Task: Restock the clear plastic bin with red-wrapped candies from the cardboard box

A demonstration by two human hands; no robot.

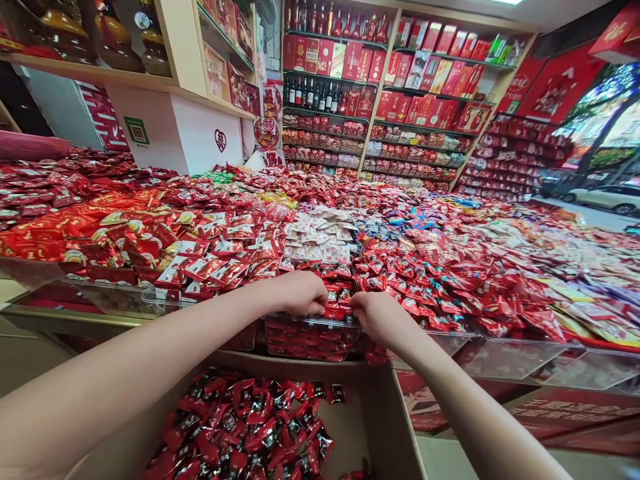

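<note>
Both hands reach over the front edge of a clear plastic bin (310, 340) filled with small red wrapped packets. My left hand (306, 294) is closed at the bin's left side, its fingertips at a red packet (339, 311). On the right side, my right hand (371, 313) pinches the other end of what looks like the same packet. Below my arms, an open cardboard box (385, 413) holds many loose red and black packets (250, 427).
White packets (323, 233) lie in a pile behind the hands. Heaps of red packets spread left and right in clear bins (515, 360). Shelves (387, 87) with bottles and boxes stand at the back. A wooden cabinet (187, 53) overhangs the left side.
</note>
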